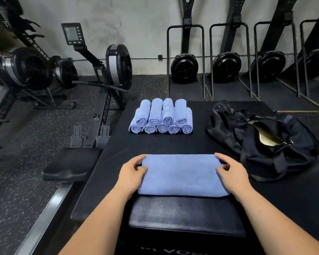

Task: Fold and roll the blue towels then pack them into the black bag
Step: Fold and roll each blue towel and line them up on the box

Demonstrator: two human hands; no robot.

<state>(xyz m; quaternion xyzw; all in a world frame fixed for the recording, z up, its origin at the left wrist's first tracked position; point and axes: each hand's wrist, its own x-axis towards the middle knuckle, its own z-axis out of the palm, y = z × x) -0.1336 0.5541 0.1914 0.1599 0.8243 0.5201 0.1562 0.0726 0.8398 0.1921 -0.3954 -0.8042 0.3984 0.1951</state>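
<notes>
L hand [132, 173], R hand [231, 172] on towel [181, 176]

box lettering [173, 252] cut off, bag [228, 131] interior hidden

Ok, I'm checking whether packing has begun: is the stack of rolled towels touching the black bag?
Apart. The head view shows a strip of bare mat between the stack of rolled towels and the black bag.
</notes>
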